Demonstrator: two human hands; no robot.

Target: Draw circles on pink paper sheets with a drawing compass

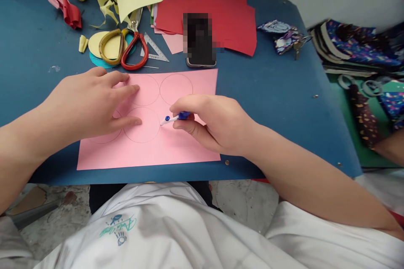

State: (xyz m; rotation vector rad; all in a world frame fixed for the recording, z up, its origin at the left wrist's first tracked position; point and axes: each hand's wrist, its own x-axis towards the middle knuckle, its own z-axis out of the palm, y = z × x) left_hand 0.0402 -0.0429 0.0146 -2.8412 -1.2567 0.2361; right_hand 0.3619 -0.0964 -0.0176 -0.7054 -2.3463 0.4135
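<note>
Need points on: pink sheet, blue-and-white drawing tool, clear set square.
Pink sheet [150, 129]: head view, paper surface near its middle.
Blue-and-white drawing tool [183, 115]: head view, its blue part.
Clear set square [157, 49]: head view, its long sloping side.

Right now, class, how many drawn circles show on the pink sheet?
4: an upper-right circle, an upper-middle circle, a lower-middle circle and a lower-left circle, all on the pink sheet. The left hand partly covers three and may hide another.

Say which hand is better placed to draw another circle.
Likely the right hand: it holds a blue-and-white drawing tool over the pink sheet, while the left hand rests there.
</note>
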